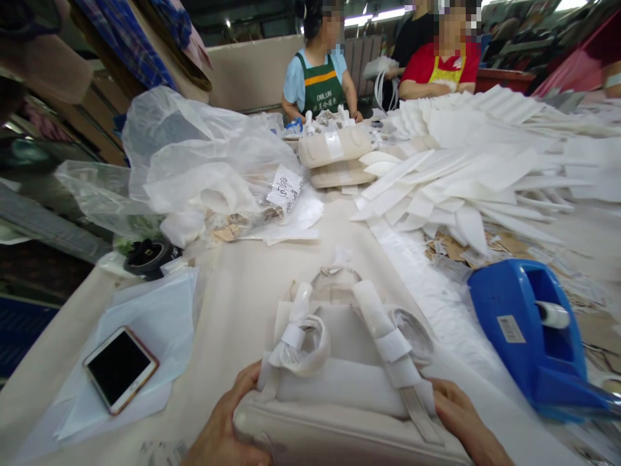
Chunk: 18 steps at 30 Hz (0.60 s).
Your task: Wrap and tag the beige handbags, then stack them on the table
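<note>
A beige backpack [339,382] lies flat on the table in front of me, back side up, its shoulder straps wrapped in white foam and taped. My left hand [228,427] grips the near left corner of the backpack, fingers curled around its edge. My right hand [466,424] holds the near right edge of the backpack, with the fingers pressed against its side.
A blue tape dispenser [528,336] stands to the right. A phone [120,367] lies on a plastic sheet at the left. Clear plastic bags [204,162], wrapped backpacks [334,145] and white foam sheets [475,168] cover the far table. Two people work across it.
</note>
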Available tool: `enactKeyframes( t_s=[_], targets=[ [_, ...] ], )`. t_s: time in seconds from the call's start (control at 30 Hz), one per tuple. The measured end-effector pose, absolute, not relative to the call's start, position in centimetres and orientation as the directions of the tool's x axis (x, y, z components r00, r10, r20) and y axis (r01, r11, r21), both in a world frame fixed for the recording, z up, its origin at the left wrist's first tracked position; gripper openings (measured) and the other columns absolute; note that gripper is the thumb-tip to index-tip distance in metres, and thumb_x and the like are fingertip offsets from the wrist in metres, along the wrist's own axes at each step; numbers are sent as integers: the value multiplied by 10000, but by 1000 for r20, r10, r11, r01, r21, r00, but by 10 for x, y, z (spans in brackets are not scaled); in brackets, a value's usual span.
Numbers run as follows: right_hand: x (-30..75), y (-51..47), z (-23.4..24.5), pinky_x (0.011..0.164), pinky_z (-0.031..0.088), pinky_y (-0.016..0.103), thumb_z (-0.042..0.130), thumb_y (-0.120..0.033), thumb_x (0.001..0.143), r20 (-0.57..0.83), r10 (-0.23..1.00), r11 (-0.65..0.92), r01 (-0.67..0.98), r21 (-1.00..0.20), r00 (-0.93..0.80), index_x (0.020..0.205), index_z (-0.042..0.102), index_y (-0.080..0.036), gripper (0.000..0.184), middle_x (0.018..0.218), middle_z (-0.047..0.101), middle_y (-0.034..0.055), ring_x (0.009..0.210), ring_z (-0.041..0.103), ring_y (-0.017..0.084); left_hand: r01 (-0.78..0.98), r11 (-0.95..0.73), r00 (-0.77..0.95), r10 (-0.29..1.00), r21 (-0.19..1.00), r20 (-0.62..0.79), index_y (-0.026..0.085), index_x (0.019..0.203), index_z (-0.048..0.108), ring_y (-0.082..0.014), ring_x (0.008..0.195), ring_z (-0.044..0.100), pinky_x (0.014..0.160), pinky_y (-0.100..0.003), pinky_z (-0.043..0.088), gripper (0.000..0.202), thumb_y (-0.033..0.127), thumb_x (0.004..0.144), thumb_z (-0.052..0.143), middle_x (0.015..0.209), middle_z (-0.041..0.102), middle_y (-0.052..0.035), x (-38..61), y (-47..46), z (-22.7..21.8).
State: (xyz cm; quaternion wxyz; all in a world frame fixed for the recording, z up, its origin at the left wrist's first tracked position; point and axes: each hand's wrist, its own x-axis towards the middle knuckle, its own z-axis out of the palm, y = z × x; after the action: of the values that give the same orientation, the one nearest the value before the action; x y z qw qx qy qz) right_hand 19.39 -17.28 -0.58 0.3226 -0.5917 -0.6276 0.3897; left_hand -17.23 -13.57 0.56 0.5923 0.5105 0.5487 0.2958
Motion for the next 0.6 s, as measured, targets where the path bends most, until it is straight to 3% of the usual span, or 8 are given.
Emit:
enactKeyframes(
  t_s=[0.1, 0.2, 0.3, 0.43, 0.6],
  targets=[
    [188, -173, -11, 801, 523, 361, 751, -532, 575, -68, 992, -5, 495, -869, -109, 847, 716, -273, 377, 880, 657, 69, 959, 588, 320, 251, 254, 84, 956, 934, -283, 172, 1037, 665, -312, 927, 592, 801, -323, 490, 712, 505, 431, 833, 994, 653, -88, -160, -132, -4],
    [177, -169, -8, 687, 528, 294, 629, -592, 684, -203, 979, -180, 445, -877, -4, 848, 700, -258, 379, 819, 682, 37, 776, 628, 242, 257, 329, -40, 943, 909, -330, 151, 1021, 662, -268, 818, 614, 710, -291, 493, 631, 504, 516, 797, 868, 682, -74, -150, -128, -3],
    [168, -164, -2, 760, 522, 292, 634, -615, 672, -317, 943, -332, 371, -867, 102, 1004, 664, -239, 502, 929, 705, 30, 853, 641, 254, 185, 424, -61, 905, 886, -421, 156, 1066, 650, -244, 777, 624, 692, -280, 491, 631, 485, 545, 786, 842, 699, -44, -141, -122, 11],
    [164, -155, -3, 766, 527, 315, 606, -656, 672, -403, 911, -408, 330, -851, 86, 1061, 627, -225, 581, 961, 708, 31, 902, 646, 277, 164, 507, -3, 858, 846, -513, 160, 1020, 670, -246, 757, 630, 673, -280, 492, 601, 443, 508, 809, 798, 704, -25, -133, -113, 24],
    [161, -144, -11, 749, 506, 339, 576, -694, 659, -426, 899, -433, 342, -834, 99, 1018, 607, -201, 611, 903, 707, 42, 872, 646, 285, 223, 452, -144, 892, 864, -429, 170, 997, 641, -240, 759, 618, 663, -287, 472, 495, 433, 594, 754, 789, 689, -17, -127, -114, 16]
  ],
)
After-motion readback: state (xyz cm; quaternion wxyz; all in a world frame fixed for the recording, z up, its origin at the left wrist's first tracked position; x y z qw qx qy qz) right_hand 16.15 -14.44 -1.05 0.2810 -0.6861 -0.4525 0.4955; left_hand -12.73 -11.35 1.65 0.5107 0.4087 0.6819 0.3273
